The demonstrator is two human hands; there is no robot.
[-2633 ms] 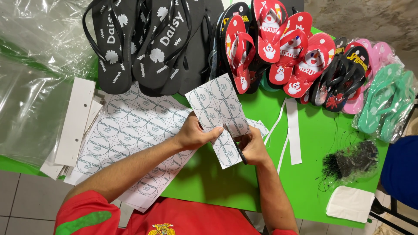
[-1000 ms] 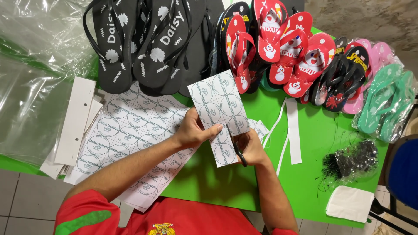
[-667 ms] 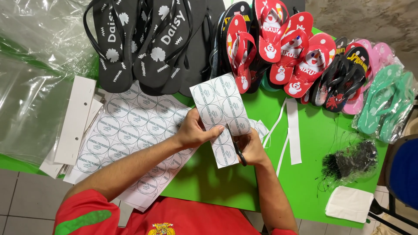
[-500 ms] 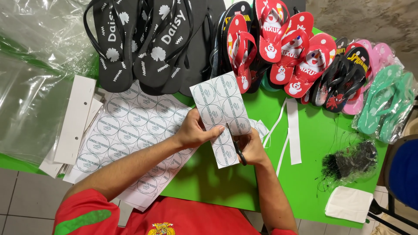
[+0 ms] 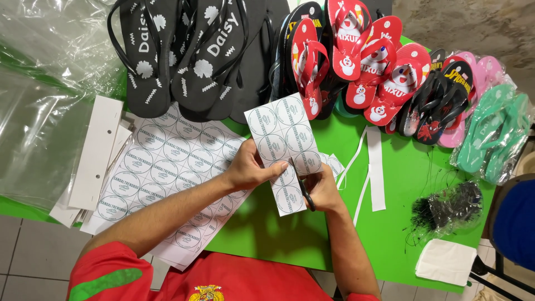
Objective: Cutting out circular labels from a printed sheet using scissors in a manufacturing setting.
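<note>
The left hand (image 5: 248, 170) pinches the left edge of a narrow white paper strip printed with two columns of round labels (image 5: 283, 150), thumb on top and fingers closed beneath it, holding the strip tilted above the bright green tabletop (image 5: 267, 234). The right hand (image 5: 322, 189) is closed around the handles of a pair of dark-bladed scissors (image 5: 301, 184), whose blades lie across the strip's lower right part; whether the blades are parted or shut is hard to make out from this angle. Beside the left forearm lie larger white sheets of the same round labels (image 5: 167, 167), spread flat and partly over the table edge, with white cardboard strips (image 5: 95, 153) to their left and clear plastic bags (image 5: 44, 72) beyond. Along the far edge sit black rubber flip-flops with white shell prints (image 5: 184, 56), red flip-flops with snowman pictures (image 5: 362, 56), and pink and mint-green pairs (image 5: 490, 128). Thin white paper offcuts (image 5: 374, 173) lie right of the hands, near a bundle of black plastic ties (image 5: 446, 209)
</note>
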